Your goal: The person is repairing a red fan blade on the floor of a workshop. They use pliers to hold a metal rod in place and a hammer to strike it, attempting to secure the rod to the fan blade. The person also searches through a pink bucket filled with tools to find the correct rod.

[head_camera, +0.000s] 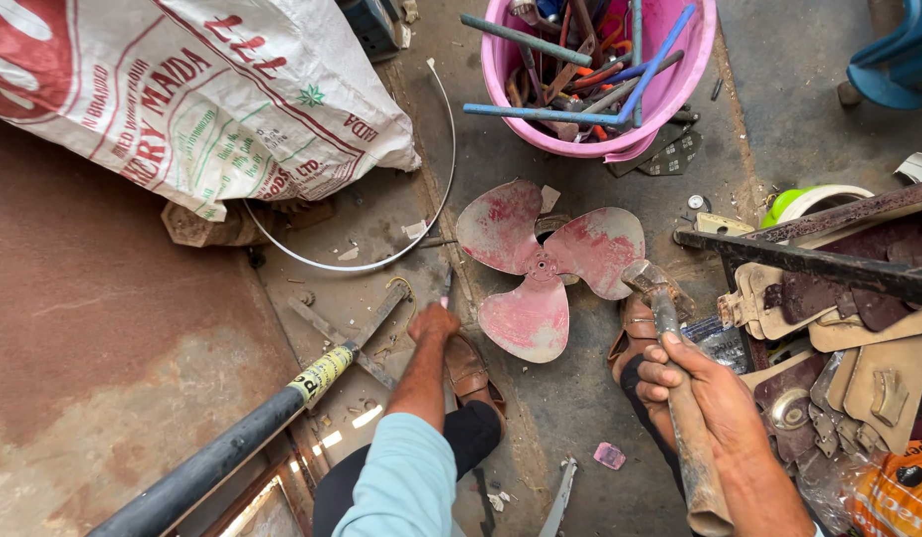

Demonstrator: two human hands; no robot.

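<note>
A worn red three-bladed fan propeller [541, 261] lies flat on the dusty floor in front of me. My right hand [695, 388] grips the handle of a rusty hammer [664, 318], whose head hovers at the right blade's edge. My left hand [433, 322] reaches down to the floor just left of the lower blade, fingers closed on a thin dark tool [447, 288] that points up from it. Brown sandals [471, 373] on my feet show below the propeller.
A pink tub [680, 70] full of tools stands behind the propeller. A printed white sack [183, 89] lies at upper left, with a white wire hoop [431, 199] beside it. A black pipe [222, 457] runs lower left. Rusty metal bars and plates [839, 298] crowd the right.
</note>
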